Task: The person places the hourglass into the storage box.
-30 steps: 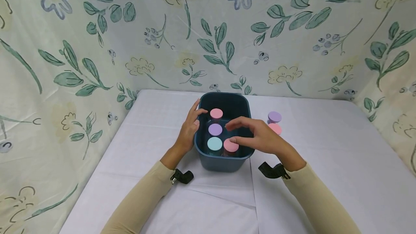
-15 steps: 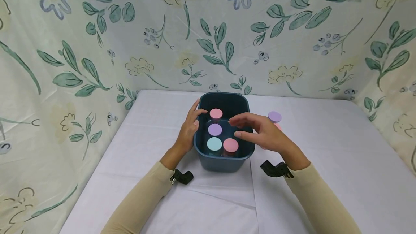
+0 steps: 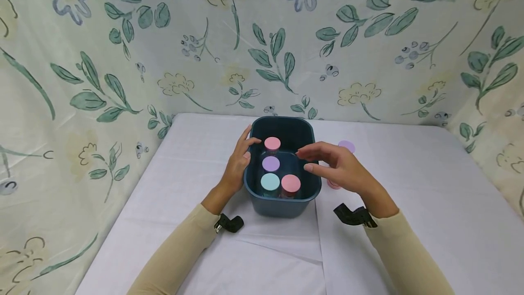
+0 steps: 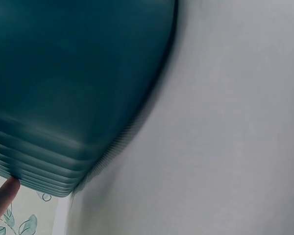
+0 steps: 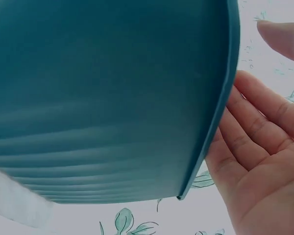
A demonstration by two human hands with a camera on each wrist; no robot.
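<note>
A dark blue plastic bin [image 3: 282, 208] stands on the white-covered table. Inside it are several small jars: one with a pink lid [image 3: 272, 143] at the back, a purple lid [image 3: 271, 164], a light blue lid [image 3: 270, 181] and another pink lid [image 3: 290, 183] at the front. My left hand [image 3: 235, 165] holds the bin's left rim, index finger bent over the edge; in the left wrist view a fingertip [image 4: 7, 193] touches the outer wall. Over the right rim hovers my right hand [image 3: 340, 167], holding nothing, its fingers loosely bent and thumb apart.
Right of the bin, partly behind my right hand, are a purple lid [image 3: 347, 145] and a pink-topped jar [image 3: 334, 185]. A floral cloth [image 3: 229, 67] hangs behind the table and along both sides. Dark cameras are strapped to both wrists.
My right hand has moved right, from above the front pink-lidded jar to the bin's right rim. My left hand, the bin and its jars have stayed in place.
</note>
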